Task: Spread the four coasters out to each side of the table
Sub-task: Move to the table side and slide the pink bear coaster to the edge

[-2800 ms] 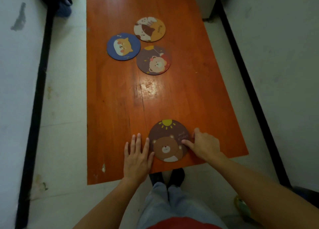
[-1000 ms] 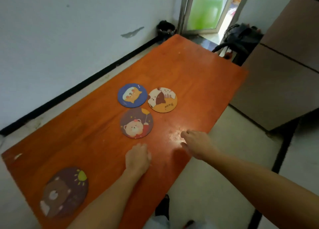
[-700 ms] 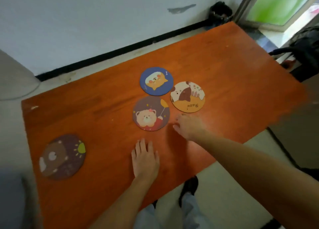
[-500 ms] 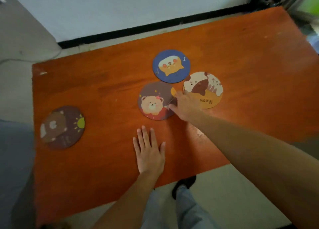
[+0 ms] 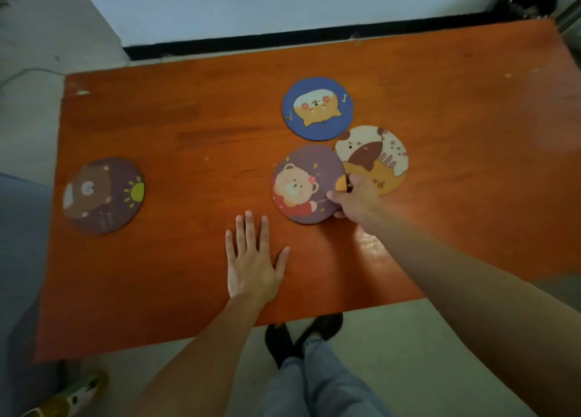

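1. The right hand (image 5: 355,201) is on the right edge of the purple bear coaster (image 5: 306,184). The thumb is on top and the fingers curl at the rim, so it looks like a pinch on that coaster.
2. The left hand (image 5: 253,264) lies flat on the table (image 5: 188,133) with its fingers spread. It holds nothing.
3. The purple bear coaster sits near the middle of the table. Its far edge seems to touch or lie a bit over the cat coaster (image 5: 374,157). The blue coaster (image 5: 317,108) is just behind them.
4. The brown bear coaster (image 5: 103,195) is alone, close to the left end of the table. I think that one is done.
5. So the step now is the second coaster.
6. Next, I think the hand needs to lift or slide this coaster to a free side. The near edge is closest. It should go without bumping the cat coaster.
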A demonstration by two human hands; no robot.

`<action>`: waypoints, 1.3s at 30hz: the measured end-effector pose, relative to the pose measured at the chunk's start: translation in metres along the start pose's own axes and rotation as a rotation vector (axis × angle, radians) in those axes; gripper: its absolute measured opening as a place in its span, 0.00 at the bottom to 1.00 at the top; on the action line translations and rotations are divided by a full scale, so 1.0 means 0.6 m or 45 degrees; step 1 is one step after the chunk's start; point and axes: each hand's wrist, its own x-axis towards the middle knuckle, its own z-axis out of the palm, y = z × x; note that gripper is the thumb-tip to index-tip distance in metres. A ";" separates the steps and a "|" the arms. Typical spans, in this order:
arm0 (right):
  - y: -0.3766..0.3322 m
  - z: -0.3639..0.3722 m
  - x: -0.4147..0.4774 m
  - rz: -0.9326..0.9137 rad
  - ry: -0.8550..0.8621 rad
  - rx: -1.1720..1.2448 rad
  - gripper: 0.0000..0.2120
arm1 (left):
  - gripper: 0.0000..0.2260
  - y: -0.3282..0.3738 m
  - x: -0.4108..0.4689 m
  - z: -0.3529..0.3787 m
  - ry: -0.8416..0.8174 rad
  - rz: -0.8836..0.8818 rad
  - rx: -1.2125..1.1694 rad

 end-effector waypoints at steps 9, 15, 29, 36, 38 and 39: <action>0.177 -0.136 -0.118 -0.003 0.118 -0.449 0.20 | 0.34 0.004 0.000 -0.002 0.017 0.009 0.004; 0.201 -0.127 -0.138 -0.058 0.315 -0.555 0.10 | 0.35 0.011 -0.001 -0.007 0.015 0.018 0.021; 0.187 -0.137 -0.116 -0.200 0.216 -0.745 0.09 | 0.28 0.091 0.002 -0.006 0.030 0.052 -0.046; 0.209 -0.134 -0.112 -0.245 0.392 -0.927 0.28 | 0.29 0.085 -0.001 0.008 0.072 0.051 -0.055; 0.217 -0.127 -0.117 -0.340 0.404 -1.155 0.25 | 0.29 0.086 -0.001 0.009 0.069 0.052 -0.051; 0.222 -0.121 -0.120 -0.378 0.402 -1.244 0.23 | 0.29 0.086 -0.001 0.009 0.062 0.053 -0.044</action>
